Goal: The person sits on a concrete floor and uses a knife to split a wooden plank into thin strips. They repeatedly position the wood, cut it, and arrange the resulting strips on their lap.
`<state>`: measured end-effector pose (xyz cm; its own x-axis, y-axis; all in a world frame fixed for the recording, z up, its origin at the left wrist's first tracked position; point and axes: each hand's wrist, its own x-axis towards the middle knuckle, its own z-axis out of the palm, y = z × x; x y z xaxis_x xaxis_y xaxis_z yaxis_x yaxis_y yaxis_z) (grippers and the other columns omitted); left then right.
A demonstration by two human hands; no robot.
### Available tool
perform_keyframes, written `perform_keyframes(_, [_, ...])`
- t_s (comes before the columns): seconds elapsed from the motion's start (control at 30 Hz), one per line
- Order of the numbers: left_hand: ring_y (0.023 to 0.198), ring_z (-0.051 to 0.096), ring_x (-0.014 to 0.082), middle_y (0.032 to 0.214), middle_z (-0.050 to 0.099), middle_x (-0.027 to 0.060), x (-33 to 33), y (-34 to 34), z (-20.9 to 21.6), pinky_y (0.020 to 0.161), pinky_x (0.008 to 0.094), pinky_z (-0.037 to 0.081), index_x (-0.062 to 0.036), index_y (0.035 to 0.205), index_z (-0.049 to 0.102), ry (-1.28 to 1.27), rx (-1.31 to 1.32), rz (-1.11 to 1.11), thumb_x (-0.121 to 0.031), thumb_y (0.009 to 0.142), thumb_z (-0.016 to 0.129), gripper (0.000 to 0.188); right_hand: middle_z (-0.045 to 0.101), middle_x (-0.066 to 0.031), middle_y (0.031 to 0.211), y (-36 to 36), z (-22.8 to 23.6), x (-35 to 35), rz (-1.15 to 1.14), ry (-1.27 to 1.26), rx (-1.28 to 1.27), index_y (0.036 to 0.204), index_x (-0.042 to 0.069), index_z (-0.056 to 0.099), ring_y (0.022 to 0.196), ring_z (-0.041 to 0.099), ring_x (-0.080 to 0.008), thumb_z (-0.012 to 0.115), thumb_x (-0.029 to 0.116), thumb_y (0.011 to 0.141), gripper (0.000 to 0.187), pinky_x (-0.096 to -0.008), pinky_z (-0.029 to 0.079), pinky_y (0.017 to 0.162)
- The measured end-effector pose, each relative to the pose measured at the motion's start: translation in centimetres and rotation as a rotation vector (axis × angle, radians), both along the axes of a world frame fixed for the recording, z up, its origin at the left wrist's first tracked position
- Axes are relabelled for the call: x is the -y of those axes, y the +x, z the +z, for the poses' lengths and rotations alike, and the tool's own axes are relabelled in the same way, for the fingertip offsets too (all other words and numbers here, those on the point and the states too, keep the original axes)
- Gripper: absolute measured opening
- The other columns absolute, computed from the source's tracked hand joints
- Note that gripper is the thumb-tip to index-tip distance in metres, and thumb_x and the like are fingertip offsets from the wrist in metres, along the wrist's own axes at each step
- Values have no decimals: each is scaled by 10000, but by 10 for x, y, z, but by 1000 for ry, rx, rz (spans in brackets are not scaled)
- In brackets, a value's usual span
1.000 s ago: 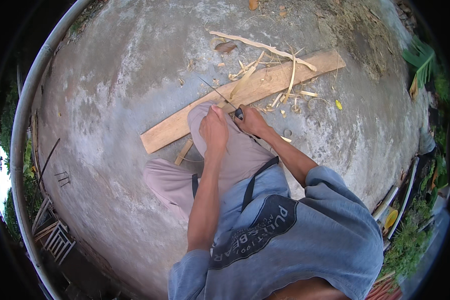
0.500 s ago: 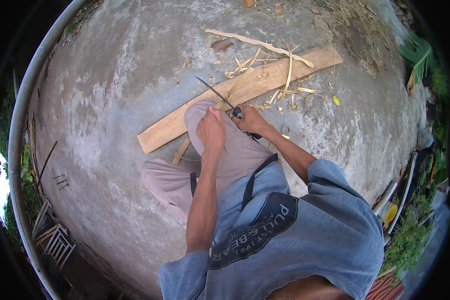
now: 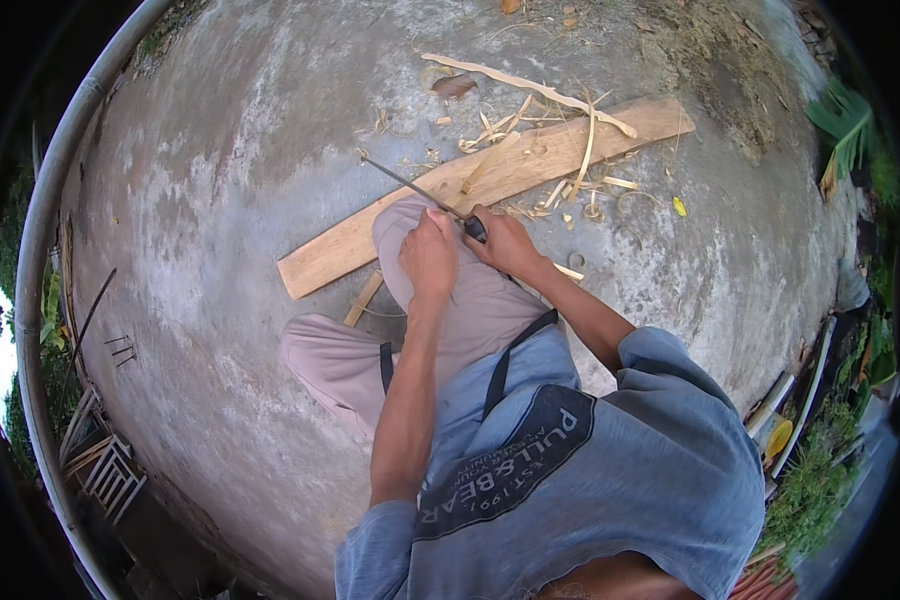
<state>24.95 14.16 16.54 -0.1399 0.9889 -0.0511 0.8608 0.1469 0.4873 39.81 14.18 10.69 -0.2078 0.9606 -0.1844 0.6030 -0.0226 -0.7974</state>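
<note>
My right hand (image 3: 505, 244) grips the dark handle of a knife (image 3: 410, 184). Its long, thin blade points up and to the left, past my raised knee. A small pale curl seems to touch the tip. Just left of the handle, my left hand (image 3: 430, 255) is closed at the knee; whatever its fingers hold is hidden. Beyond both hands a wide wooden plank (image 3: 340, 249) lies slanted on the ground. A pale flat strip (image 3: 492, 163) crosses the plank near the blade; whether it reaches my left hand I cannot tell.
Several shavings (image 3: 555, 193) and a dry brown leaf (image 3: 454, 86) are scattered around the plank. A long pale stick (image 3: 530, 86) rests partly over its far end. Another wood piece (image 3: 363, 300) lies beside my leg. A grey pipe (image 3: 38, 260) curves along the left edge.
The knife has turned, its tip moving left and slightly up, with a curl now at the tip. My hands have shifted only a little. The plank has stayed put.
</note>
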Motion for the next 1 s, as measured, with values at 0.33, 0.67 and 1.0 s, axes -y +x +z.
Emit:
perform_keyframes(0.33, [758, 671, 494, 768, 686, 292, -7, 10, 11, 724, 606, 506, 12, 848, 669, -40, 11, 27, -290, 1074, 377, 477, 722, -254, 874, 17, -52, 9, -92, -63, -4, 1026, -5, 644, 863, 729, -413, 777, 230, 833, 332, -482, 562, 770])
perform_keyframes(0.67, [755, 683, 449, 767, 690, 272, -1, -13, -1, 712, 553, 509, 28, 914, 680, -74, 61, 100, -352, 1090, 341, 539, 748, -210, 948, 40, -94, 15, -193, -631, -111, 998, 29, 682, 933, 730, -390, 763, 300, 847, 320, -474, 561, 810])
perform_keyframes(1.0, [588, 565, 103, 725, 698, 82, -6, -58, -37, 560, 304, 453, 18, 1105, 728, -64, 720, 268, -245, 1057, 581, 305, 695, -238, 997, 89, -123, 69, -321, -157, 197, 1033, 21, 575, 978, 662, -457, 813, 255, 819, 396, -524, 511, 833])
